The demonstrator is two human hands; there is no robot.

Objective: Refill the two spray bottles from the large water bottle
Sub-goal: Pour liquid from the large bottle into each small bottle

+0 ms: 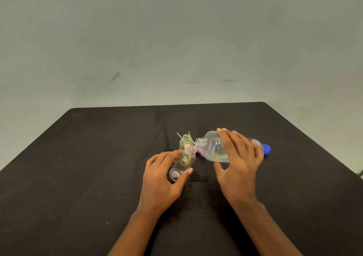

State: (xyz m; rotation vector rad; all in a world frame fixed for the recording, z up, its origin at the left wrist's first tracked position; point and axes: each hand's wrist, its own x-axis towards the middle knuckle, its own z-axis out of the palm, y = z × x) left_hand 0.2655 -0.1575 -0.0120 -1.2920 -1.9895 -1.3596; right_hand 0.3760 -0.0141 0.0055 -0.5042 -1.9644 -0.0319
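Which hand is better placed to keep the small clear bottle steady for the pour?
Left. The left hand already grips the tilted clear spray bottle, while the right hand is occupied tipping the large water bottle toward its neck.

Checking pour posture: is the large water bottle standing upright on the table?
No, the large water bottle is tipped on its side in the right hand, its open neck toward the small clear bottle.

Clear glossy plastic water bottle (214, 147), matt table (98, 157)
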